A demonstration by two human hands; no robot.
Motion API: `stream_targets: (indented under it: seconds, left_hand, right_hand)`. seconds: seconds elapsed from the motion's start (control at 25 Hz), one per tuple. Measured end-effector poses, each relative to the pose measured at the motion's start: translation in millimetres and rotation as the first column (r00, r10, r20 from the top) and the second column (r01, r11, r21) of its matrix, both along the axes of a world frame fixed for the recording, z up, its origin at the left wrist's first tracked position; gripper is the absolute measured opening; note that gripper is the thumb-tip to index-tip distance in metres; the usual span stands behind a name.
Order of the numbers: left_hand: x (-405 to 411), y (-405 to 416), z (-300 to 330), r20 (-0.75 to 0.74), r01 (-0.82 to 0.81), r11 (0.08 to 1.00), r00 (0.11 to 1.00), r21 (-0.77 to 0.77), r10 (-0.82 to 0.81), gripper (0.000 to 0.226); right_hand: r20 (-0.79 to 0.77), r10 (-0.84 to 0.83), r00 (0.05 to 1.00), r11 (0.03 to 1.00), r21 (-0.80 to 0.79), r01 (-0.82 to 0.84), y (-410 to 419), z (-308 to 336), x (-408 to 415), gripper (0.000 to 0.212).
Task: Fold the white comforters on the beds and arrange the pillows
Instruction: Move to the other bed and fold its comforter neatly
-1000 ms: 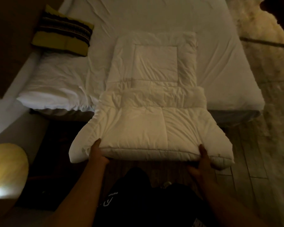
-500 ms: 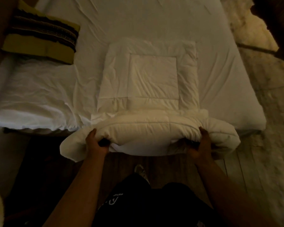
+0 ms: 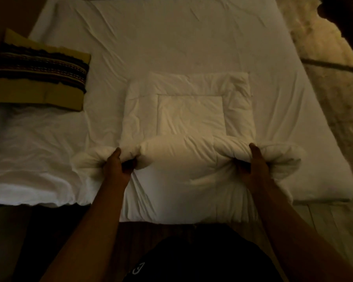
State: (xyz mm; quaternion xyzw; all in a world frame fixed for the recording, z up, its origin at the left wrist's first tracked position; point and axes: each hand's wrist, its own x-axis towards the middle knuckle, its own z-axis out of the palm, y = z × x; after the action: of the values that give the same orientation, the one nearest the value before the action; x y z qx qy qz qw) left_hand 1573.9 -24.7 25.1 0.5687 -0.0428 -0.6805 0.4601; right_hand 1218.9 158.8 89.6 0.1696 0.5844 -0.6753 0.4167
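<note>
While gripping a puffy roll of the comforter (image 3: 183, 127), left hand (image 3: 115, 169) and right hand (image 3: 255, 167), well apart, one near each end of the roll. Fingers curled tight into the soft white cloth, thumbs on top. Lying on the bed (image 3: 171, 37), the comforter, partly folded: a flat square part just past the hands, a smooth part under the wrists reaching the near edge. Off to the left of the left hand, a white pillow (image 3: 29, 151). Past that, a yellow cushion (image 3: 39, 72) with dark stripes. Far to the right of the right hand, a fluffy rug (image 3: 318, 33) on the floor.
</note>
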Motion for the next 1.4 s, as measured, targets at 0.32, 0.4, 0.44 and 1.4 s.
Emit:
stream_targets:
  seconds: [0.32, 0.4, 0.44, 1.4]
  left_hand:
    - [-83.4, -120.3, 32.7, 0.213, 0.151, 0.988, 0.965, 0.030, -0.154, 0.049]
    - [-97.7, -148.2, 37.9, 0.247, 0.142, 0.989, 0.958, 0.043, -0.149, 0.049]
    - [-103.3, -162.3, 40.7, 0.273, 0.132, 0.990, 0.952, 0.046, -0.139, 0.048]
    - [-247.4, -428.8, -66.5, 0.786, 0.786, 0.114, -0.575, 0.608, -0.229, 0.076]
  right_hand:
    - [0.099, -0.070, 0.993, 0.996, 0.064, 0.064, -130.3, -22.8, -78.7, 0.063]
    - [0.065, -0.193, 0.979, 0.973, 0.142, 0.182, -157.0, -26.5, -89.9, 0.069]
    - [0.028, -0.248, 0.968, 0.953, 0.184, 0.239, -170.9, -27.7, -95.6, 0.069]
    - [-0.153, 0.947, -0.282, 0.172, 0.984, 0.044, -437.1, -127.4, -247.4, 0.065]
